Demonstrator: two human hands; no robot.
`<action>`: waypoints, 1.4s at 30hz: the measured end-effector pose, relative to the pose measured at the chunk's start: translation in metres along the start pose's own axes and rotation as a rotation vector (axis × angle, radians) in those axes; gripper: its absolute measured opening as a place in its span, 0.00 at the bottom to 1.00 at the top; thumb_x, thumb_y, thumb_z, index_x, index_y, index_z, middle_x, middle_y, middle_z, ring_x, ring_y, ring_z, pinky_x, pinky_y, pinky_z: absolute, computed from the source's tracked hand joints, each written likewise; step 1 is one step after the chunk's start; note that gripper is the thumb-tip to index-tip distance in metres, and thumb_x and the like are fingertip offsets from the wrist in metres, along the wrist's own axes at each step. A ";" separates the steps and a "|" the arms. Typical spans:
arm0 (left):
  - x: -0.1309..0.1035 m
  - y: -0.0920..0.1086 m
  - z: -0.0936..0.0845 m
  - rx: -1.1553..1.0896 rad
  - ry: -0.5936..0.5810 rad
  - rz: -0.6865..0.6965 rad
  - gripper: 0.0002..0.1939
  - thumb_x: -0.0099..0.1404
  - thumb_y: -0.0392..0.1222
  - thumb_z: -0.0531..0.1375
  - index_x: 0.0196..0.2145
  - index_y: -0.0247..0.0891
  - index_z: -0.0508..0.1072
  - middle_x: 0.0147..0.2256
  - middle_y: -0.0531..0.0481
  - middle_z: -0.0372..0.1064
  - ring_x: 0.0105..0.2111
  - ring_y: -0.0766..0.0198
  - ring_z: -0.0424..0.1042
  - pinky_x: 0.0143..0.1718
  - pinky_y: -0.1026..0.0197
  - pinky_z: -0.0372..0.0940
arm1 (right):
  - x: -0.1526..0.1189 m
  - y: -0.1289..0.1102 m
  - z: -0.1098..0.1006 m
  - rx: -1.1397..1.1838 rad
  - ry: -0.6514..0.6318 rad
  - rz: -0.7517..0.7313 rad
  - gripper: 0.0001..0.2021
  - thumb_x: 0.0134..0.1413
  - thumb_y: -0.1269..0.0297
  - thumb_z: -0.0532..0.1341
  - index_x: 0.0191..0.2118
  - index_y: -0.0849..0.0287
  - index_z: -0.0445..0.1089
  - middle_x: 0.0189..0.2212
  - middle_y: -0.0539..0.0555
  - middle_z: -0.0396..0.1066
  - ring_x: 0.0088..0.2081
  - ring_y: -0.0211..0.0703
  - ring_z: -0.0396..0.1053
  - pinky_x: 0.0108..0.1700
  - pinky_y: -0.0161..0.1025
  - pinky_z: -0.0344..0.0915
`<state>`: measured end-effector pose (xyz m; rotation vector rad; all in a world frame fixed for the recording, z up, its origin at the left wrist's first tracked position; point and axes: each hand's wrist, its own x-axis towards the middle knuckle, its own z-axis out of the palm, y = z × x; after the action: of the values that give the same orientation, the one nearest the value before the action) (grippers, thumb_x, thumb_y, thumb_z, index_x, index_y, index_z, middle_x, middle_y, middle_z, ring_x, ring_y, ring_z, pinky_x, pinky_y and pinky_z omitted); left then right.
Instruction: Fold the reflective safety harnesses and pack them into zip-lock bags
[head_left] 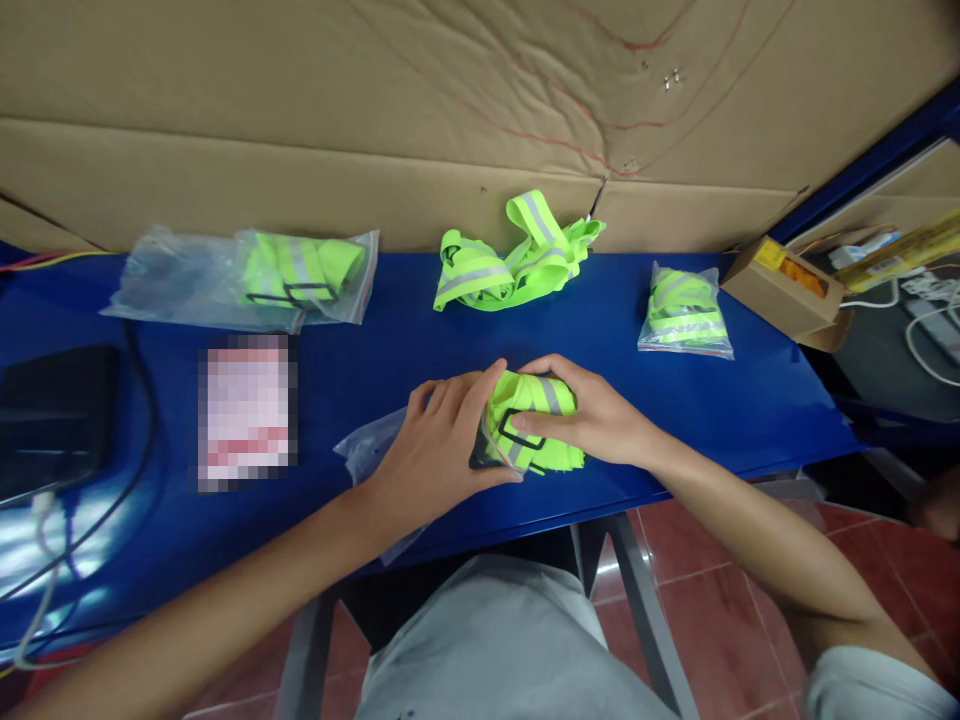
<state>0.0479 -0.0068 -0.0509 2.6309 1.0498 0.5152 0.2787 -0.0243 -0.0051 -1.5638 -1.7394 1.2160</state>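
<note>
A folded neon-yellow reflective strap (pixel 559 395) with a black buckle lies between my hands near the table's front edge. My right hand (pixel 589 410) grips it from the right, thumb across the buckle. My left hand (pixel 442 430) is closed around the mouth of a clear plastic bag (pixel 371 445) at the strap's left end. The bag's body trails out to the left beneath that hand. How far the strap sits inside the bag is hidden by my fingers.
Along the back lie a bagged strap (pixel 304 265), a loose tangled strap (pixel 517 265) and another bagged strap (pixel 686 310). An open cardboard box (pixel 784 290) stands right. A blurred card (pixel 247 410), a black device (pixel 56 420) and cables occupy the left of the blue table (pixel 337 370).
</note>
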 end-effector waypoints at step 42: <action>0.013 -0.014 -0.019 -0.134 -0.098 -0.179 0.51 0.50 0.49 0.77 0.64 0.35 0.57 0.54 0.37 0.72 0.52 0.42 0.73 0.52 0.43 0.65 | 0.044 -0.009 0.033 -0.207 -0.081 -0.417 0.03 0.67 0.67 0.60 0.45 0.56 0.68 0.43 0.54 0.72 0.48 0.44 0.69 0.51 0.42 0.67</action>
<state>0.0401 0.0149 -0.0358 2.3930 1.1628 0.3976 0.2365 0.0093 -0.0214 -1.1815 -2.1647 0.9256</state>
